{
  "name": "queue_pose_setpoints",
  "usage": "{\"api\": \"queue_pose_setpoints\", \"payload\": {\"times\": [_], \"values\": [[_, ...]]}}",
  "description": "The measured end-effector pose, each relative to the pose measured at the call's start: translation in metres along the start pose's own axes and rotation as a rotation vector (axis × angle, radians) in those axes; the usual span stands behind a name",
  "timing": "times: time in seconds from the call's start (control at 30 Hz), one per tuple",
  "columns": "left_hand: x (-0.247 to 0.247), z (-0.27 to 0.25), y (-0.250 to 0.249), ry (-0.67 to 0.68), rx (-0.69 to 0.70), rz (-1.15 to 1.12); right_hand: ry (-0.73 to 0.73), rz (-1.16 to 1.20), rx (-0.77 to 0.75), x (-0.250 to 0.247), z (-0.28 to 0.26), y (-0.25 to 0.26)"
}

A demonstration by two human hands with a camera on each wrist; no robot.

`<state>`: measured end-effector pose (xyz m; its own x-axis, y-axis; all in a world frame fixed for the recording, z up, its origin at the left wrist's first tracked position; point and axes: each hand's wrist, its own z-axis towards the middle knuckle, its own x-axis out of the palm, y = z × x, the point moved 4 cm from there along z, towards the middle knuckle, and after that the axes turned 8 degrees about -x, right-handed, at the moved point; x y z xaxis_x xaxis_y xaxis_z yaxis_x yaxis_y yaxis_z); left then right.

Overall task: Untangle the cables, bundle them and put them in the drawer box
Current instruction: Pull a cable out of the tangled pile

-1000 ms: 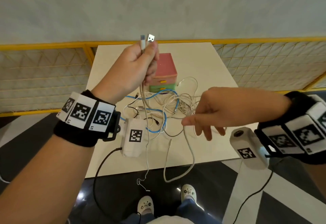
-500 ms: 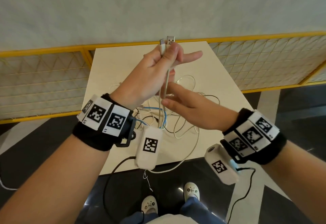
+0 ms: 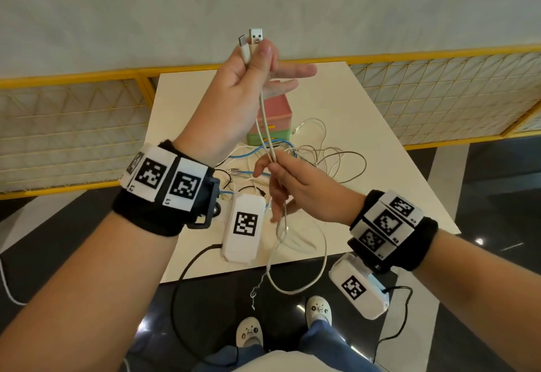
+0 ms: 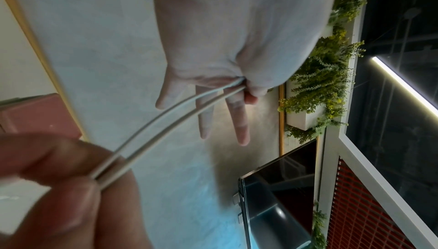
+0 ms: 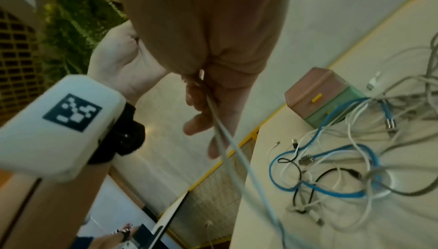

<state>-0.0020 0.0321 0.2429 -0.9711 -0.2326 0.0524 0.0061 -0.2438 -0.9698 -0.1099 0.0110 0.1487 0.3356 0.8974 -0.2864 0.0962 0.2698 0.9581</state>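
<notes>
The left hand (image 3: 243,99) pinched both plugs of the doubled white cable (image 3: 265,126) above the table (image 3: 380,126); the right hand (image 3: 301,187) gripped its strands lower. Light, limp, probably best held near the plugs.

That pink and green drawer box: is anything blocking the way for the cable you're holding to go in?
Yes. The drawer box looks closed, and a tangle of loose cables lies against its front. The held beige cable also still hangs unbundled off the table.
</notes>
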Motion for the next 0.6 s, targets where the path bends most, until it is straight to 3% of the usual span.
{"api": "queue_pose_setpoints", "payload": {"times": [0.13, 0.23, 0.37, 0.6], "values": [[-0.003, -0.005, 0.006, -0.043, -0.089, 0.005, 0.170, 0.144, 0.073, 0.007, -0.003, 0.002], [-0.008, -0.008, 0.020, -0.069, -0.177, 0.014, 0.235, 0.125, 0.135, 0.011, -0.006, -0.003], [-0.008, -0.014, 0.043, -0.003, -0.219, 0.113, 0.066, -0.045, 0.032, 0.000, -0.002, -0.009], [0.008, -0.032, 0.062, 0.100, -0.372, 0.272, -0.094, 0.238, -0.080, -0.008, 0.007, 0.002]]}}
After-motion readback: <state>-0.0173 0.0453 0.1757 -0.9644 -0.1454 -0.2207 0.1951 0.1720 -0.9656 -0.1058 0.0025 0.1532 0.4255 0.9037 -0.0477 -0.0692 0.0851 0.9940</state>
